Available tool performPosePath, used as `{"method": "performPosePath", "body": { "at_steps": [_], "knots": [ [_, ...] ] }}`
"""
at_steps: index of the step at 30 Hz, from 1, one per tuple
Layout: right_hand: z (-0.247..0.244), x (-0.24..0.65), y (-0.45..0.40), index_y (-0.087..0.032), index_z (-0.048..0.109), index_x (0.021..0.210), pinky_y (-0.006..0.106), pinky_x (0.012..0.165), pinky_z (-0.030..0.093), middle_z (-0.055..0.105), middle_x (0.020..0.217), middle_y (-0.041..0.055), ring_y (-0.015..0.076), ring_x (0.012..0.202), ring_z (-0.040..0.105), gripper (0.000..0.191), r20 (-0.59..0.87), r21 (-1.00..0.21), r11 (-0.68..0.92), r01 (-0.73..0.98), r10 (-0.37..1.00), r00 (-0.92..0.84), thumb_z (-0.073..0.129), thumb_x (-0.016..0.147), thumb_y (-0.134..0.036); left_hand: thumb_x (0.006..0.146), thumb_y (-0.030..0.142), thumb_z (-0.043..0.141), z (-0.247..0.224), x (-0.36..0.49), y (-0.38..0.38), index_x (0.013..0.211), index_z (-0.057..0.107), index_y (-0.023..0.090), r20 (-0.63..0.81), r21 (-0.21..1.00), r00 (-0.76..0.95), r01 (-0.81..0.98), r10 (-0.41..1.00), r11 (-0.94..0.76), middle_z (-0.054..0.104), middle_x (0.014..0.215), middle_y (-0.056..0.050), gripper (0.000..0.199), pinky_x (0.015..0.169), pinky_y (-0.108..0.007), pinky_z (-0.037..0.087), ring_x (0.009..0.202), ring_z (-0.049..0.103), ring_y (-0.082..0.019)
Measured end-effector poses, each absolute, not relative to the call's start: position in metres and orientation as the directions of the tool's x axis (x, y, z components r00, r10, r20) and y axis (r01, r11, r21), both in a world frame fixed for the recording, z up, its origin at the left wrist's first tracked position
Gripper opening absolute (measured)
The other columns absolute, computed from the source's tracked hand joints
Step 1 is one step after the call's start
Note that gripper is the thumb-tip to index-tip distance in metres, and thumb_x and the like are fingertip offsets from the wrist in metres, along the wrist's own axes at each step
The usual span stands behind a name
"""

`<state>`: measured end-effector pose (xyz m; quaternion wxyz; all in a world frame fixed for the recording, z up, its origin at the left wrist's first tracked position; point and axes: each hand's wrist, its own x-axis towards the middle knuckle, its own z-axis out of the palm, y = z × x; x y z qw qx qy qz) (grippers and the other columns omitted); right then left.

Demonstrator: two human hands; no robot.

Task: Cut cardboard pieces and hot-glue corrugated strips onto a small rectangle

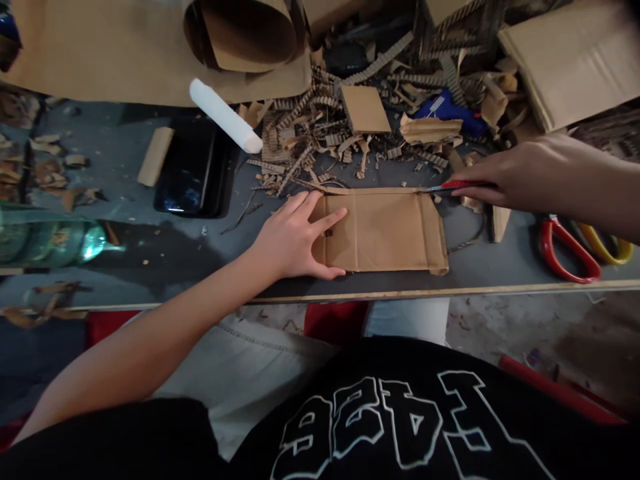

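A creased rectangular piece of cardboard (390,230) lies flat near the front edge of the dark table. Across its left end rests my left hand (297,233), fingers spread and pressing down on it. My right hand (505,177) is closed around the red handle of a utility knife (463,185). The blade's tip touches the cardboard's far edge near its right corner. Along that same edge runs a thin strip of cardboard (345,191); I cannot tell whether it is separate. My right fingers partly hide the handle.
Cardboard scraps (320,120) pile up behind, around a blue glue gun (447,110). Scissors with red handles (567,250) lie at right. A black phone (185,167), a white stick (225,115) and a clear bottle (50,237) are on the left. A cardboard roll (245,33) stands behind.
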<state>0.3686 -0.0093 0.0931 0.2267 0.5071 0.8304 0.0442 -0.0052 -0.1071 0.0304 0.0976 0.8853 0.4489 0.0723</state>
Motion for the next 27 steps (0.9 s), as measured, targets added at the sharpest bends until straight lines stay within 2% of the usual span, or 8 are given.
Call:
{"method": "performPosePath", "body": {
  "at_steps": [3, 9, 14, 19, 21, 23, 25, 27],
  "knots": [
    [0.09, 0.374, -0.012, -0.052, 0.07, 0.12, 0.029, 0.061, 0.029, 0.079, 0.097, -0.0051, 0.0121, 0.068, 0.059, 0.04, -0.3, 0.235, 0.472, 0.85, 0.867, -0.398, 0.078, 0.083, -0.038, 0.062, 0.078, 0.079, 0.03, -0.006, -0.108, 0.15, 0.052, 0.024, 0.04, 0.229, 0.594, 0.777, 0.803, -0.586, 0.042, 0.156, -0.023, 0.107, 0.117, -0.061, 0.038, 0.144, 0.042, -0.048],
    [0.093, 0.383, -0.018, -0.05, 0.071, 0.122, 0.032, 0.065, 0.035, 0.078, 0.11, -0.0036, 0.0167, 0.077, 0.064, 0.038, -0.322, 0.142, 0.424, 0.894, 0.874, -0.364, 0.075, 0.085, -0.041, 0.062, 0.077, 0.079, 0.029, -0.008, -0.109, 0.15, 0.053, 0.024, 0.049, 0.232, 0.594, 0.775, 0.803, -0.588, 0.043, 0.156, -0.022, 0.106, 0.116, -0.062, 0.039, 0.143, 0.043, -0.048],
    [0.091, 0.395, -0.022, -0.046, 0.071, 0.124, 0.032, 0.065, 0.035, 0.078, 0.112, -0.0018, 0.018, 0.078, 0.064, 0.036, -0.295, 0.14, 0.447, 0.883, 0.871, -0.394, 0.068, 0.088, -0.044, 0.063, 0.078, 0.078, 0.028, -0.009, -0.11, 0.15, 0.053, 0.024, 0.06, 0.229, 0.597, 0.772, 0.8, -0.593, 0.043, 0.156, -0.022, 0.106, 0.116, -0.062, 0.039, 0.143, 0.043, -0.048],
    [0.092, 0.416, -0.032, -0.039, 0.074, 0.122, 0.031, 0.062, 0.037, 0.079, 0.099, 0.0035, 0.0178, 0.073, 0.062, 0.039, -0.284, 0.149, 0.337, 0.929, 0.915, -0.286, 0.066, 0.087, -0.054, 0.063, 0.074, 0.081, 0.026, -0.01, -0.113, 0.15, 0.053, 0.02, 0.068, 0.25, 0.569, 0.786, 0.82, -0.566, 0.043, 0.155, -0.024, 0.106, 0.116, -0.063, 0.039, 0.142, 0.042, -0.05],
    [0.095, 0.414, -0.039, -0.033, 0.076, 0.12, 0.031, 0.063, 0.04, 0.079, 0.096, 0.0058, 0.0182, 0.072, 0.063, 0.038, -0.213, 0.086, 0.295, 0.952, 0.939, -0.272, 0.062, 0.089, -0.051, 0.063, 0.074, 0.082, 0.026, -0.01, -0.114, 0.15, 0.053, 0.021, 0.06, 0.254, 0.566, 0.788, 0.822, -0.561, 0.043, 0.156, -0.024, 0.106, 0.116, -0.064, 0.038, 0.143, 0.041, -0.05],
    [0.099, 0.402, -0.045, -0.027, 0.075, 0.119, 0.032, 0.067, 0.044, 0.078, 0.099, 0.0085, 0.0197, 0.078, 0.066, 0.039, -0.037, -0.035, 0.253, 0.967, 0.966, -0.254, 0.059, 0.09, -0.048, 0.063, 0.074, 0.082, 0.025, -0.01, -0.113, 0.15, 0.052, 0.021, 0.055, 0.248, 0.566, 0.79, 0.823, -0.56, 0.042, 0.157, -0.024, 0.106, 0.117, -0.063, 0.038, 0.144, 0.04, -0.049],
    [0.101, 0.381, -0.049, -0.022, 0.075, 0.113, 0.033, 0.071, 0.046, 0.077, 0.1, 0.0106, 0.0216, 0.083, 0.067, 0.042, 0.122, -0.151, 0.247, 0.957, 0.965, -0.23, 0.061, 0.087, -0.051, 0.062, 0.074, 0.082, 0.024, -0.01, -0.113, 0.15, 0.052, 0.022, 0.067, 0.235, 0.569, 0.789, 0.819, -0.568, 0.042, 0.157, -0.023, 0.107, 0.118, -0.061, 0.037, 0.144, 0.041, -0.048],
    [0.102, 0.355, -0.049, -0.02, 0.076, 0.101, 0.033, 0.069, 0.045, 0.075, 0.088, 0.009, 0.0212, 0.075, 0.064, 0.044, 0.121, -0.219, 0.288, 0.932, 0.956, -0.267, 0.067, 0.081, -0.059, 0.063, 0.075, 0.081, 0.024, -0.011, -0.113, 0.15, 0.052, 0.023, 0.098, 0.219, 0.571, 0.787, 0.815, -0.577, 0.043, 0.156, -0.022, 0.106, 0.117, -0.061, 0.037, 0.143, 0.042, -0.047]
  ]
}}
